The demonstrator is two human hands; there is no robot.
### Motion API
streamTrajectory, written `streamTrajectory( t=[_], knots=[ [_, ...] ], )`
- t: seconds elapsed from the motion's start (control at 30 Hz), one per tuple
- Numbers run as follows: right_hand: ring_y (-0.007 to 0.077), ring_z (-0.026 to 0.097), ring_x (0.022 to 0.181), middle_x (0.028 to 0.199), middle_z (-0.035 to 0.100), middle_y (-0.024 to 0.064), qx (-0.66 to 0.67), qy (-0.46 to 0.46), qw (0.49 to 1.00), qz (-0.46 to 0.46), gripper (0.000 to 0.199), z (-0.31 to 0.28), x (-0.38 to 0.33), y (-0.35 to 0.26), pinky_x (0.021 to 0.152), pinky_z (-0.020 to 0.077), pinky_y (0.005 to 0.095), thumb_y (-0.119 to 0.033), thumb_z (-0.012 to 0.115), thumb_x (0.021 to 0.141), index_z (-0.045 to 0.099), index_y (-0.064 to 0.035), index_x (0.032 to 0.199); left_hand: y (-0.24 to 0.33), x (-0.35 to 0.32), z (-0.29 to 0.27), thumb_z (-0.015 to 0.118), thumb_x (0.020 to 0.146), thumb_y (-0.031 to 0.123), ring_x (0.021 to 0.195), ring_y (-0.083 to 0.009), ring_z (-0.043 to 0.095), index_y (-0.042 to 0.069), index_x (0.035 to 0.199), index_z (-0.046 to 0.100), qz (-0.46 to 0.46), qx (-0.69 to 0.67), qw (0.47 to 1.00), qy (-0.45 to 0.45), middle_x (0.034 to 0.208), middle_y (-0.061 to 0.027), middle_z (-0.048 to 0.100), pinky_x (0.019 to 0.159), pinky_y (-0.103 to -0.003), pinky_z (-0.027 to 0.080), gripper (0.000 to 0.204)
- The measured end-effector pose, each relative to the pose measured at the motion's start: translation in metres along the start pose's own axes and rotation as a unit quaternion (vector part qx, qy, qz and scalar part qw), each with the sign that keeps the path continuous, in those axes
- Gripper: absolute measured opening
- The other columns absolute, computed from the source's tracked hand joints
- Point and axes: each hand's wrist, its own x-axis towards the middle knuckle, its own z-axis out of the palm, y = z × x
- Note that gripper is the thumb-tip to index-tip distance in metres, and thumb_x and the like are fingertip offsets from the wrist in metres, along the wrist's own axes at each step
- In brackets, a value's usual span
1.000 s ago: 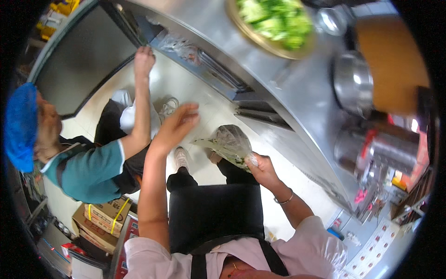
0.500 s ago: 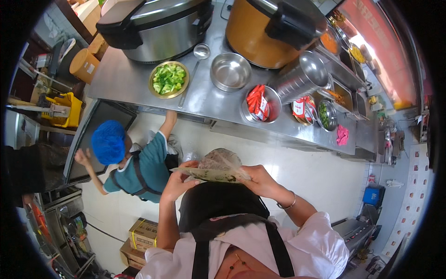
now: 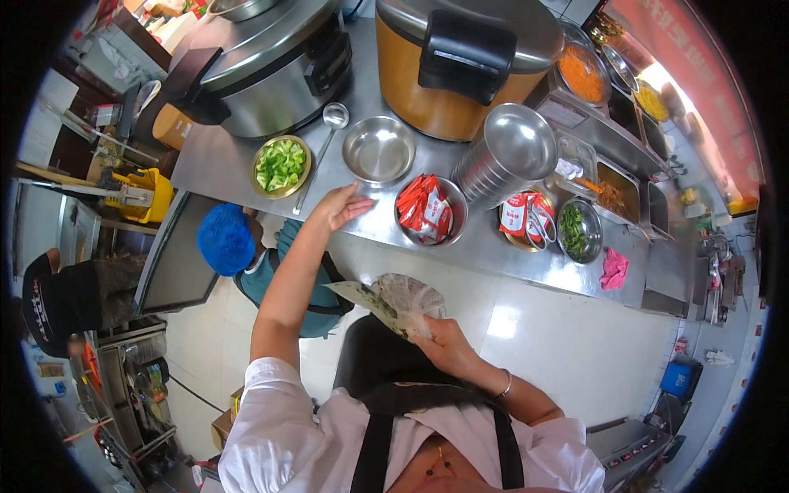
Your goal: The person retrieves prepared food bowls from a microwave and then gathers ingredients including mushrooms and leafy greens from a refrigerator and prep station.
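Note:
My left hand [image 3: 340,207] reaches over the front edge of the steel counter, fingers stretched out with nothing in them. It is just in front of an empty steel bowl [image 3: 378,152] and left of a steel bowl of red packets [image 3: 426,212]. Low in front of my apron, my right hand [image 3: 448,345] grips the right side of a clear plastic bag [image 3: 403,297]. Dark green bits show along the bag's pale side; the rest of its contents are hard to make out.
Left on the counter are a bowl of chopped greens [image 3: 280,167] and a ladle [image 3: 335,116]; behind stand two large cookers [image 3: 271,82]. A stack of steel cups [image 3: 505,152] and a pink cloth [image 3: 614,269] lie rightward. A blue-capped person [image 3: 225,238] crouches at left, by an open door [image 3: 185,259].
My left hand has let go of the bag and moved up to the counter. The bag now hangs tilted from my right hand. The view has shifted, and the blue-capped person sits lower beside the counter.

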Motion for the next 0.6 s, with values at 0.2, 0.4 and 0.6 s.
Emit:
streamTrajectory(
  t=[0.2,0.4,0.6],
  knots=[
    [0.0294,0.049,0.056,0.068,0.052,0.0199,0.061,0.018,0.997,-0.035,0.019,0.003,0.01,0.001,0.056,0.0421,0.0341,-0.018,0.054,0.087,0.054,0.0006,0.09,0.022,0.061,0.021,0.045,0.092,0.013,0.098,-0.0437,0.055,-0.015,0.112,0.033,-0.017,-0.113,0.993,0.01,0.108,-0.0318,0.047,0.082,-0.04,0.054,0.036],
    [0.0272,0.047,0.055,0.066,0.051,0.0187,0.041,-0.043,0.998,-0.031,0.02,0.014,0.076,-0.026,0.056,0.0413,0.0356,-0.019,0.053,0.087,0.054,0.0004,0.091,0.073,0.003,-0.031,0.045,0.092,0.014,0.106,-0.0302,0.055,-0.004,0.12,0.038,0.103,-0.073,0.992,-0.024,0.117,-0.0232,0.05,0.086,-0.04,0.051,0.034],
    [0.0132,0.054,0.064,0.073,0.06,0.0117,0.082,-0.017,0.992,-0.096,0.024,0.016,0.151,-0.043,0.061,0.0447,0.0307,-0.022,0.054,0.087,0.058,-0.002,0.101,0.083,-0.09,-0.054,0.056,0.085,0.04,0.123,-0.0235,0.04,0.001,0.13,0.037,0.186,-0.071,0.963,-0.183,0.134,-0.0139,0.041,0.1,-0.038,0.036,0.063]
  ],
)
